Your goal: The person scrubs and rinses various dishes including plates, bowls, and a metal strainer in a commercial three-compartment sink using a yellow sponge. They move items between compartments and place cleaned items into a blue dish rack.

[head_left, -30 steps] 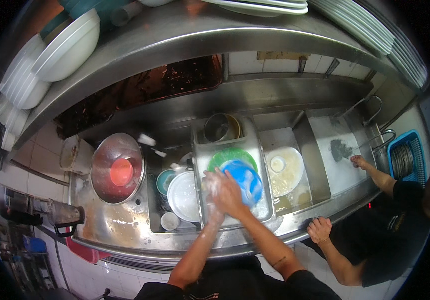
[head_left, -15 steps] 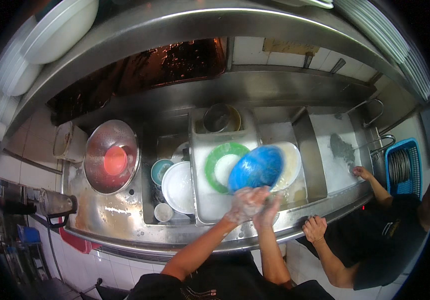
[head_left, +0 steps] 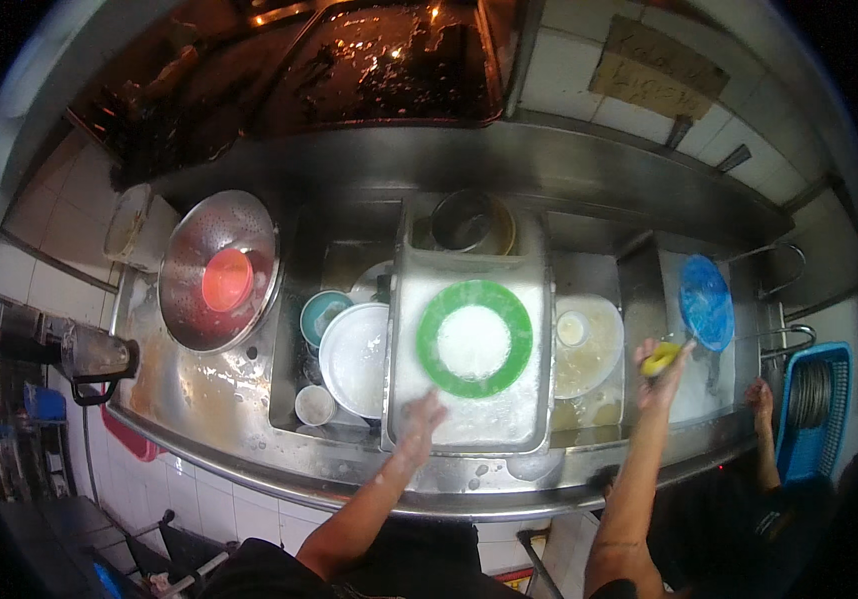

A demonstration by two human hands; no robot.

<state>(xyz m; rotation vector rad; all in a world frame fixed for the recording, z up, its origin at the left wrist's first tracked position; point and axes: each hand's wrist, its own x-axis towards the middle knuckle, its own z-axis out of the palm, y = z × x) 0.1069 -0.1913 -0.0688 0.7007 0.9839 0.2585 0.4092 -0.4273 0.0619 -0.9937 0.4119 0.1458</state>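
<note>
Stainless steel makes up the long sink counter (head_left: 184, 389) before us, wet and spotted along its near edge. Our left hand (head_left: 420, 423) is slightly blurred, sudsy, its fingers loosely spread with nothing we can see in their grasp; it hovers at the near left corner of a foamy metal tub (head_left: 548, 349). Our right hand (head_left: 659, 384) is curled around a yellow sponge (head_left: 660, 358) beside the left edge of the right basin (head_left: 677, 394). Near that basin's front right corner we see a co-worker's hand (head_left: 760, 396), and past the counter's right edge a blue basket (head_left: 805, 467).

Toward the left basin's near edge stands a small cup (head_left: 315, 405), with a white bowl (head_left: 354, 359) and a teal bowl (head_left: 326, 317) behind it. A green bowl (head_left: 522, 339) full of suds sits mid-tub. Right of the tub, we see a pale plate (head_left: 599, 359) bearing a little white cup (head_left: 573, 328).

Farther back, a blue bowl (head_left: 706, 302) is tilted over the right basin; we cannot tell whether our right fingertips touch it. At the counter's left end, a metal colander (head_left: 181, 309) holds an orange bowl (head_left: 227, 280). Along the tub's far edge sits a dark pot (head_left: 462, 222). Behind everything, we see dark trays (head_left: 379, 65) and a cardboard sign (head_left: 657, 70).
</note>
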